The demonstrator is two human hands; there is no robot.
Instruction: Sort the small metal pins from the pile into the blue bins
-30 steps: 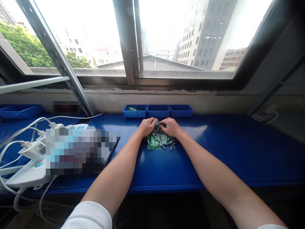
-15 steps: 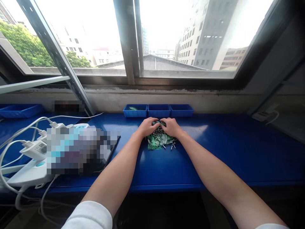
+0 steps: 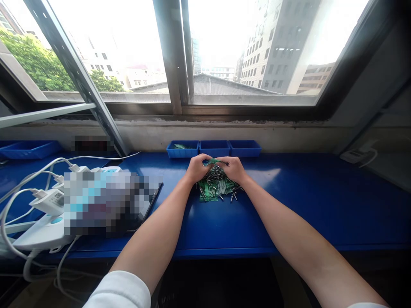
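My left hand [image 3: 198, 168] and my right hand [image 3: 233, 169] meet above a small pile at the middle of the table. Pinched between the fingertips of both is a green plastic bag [image 3: 212, 161], held a little above the pile. Beneath it lie many small metal pins that look like rivets [image 3: 217, 173], silver and dark. They are mixed with more flat green plastic bags [image 3: 209, 190]. A few pins lie loose at the near right edge of the heap. The fingers hide part of the held bag and the far side of the pile.
Three blue bins [image 3: 214, 149] stand in a row behind my hands; the left one holds some green bags. At the left are a white power strip [image 3: 45, 231] with chargers, cables and a blurred item. Another blue tray [image 3: 30, 149] sits far left. The blue table's front edge [image 3: 224, 251] runs nearer me.
Both hands have risen slightly off the pile. A green bag now shows stretched between the fingertips, and more of the metal pins are visible below.
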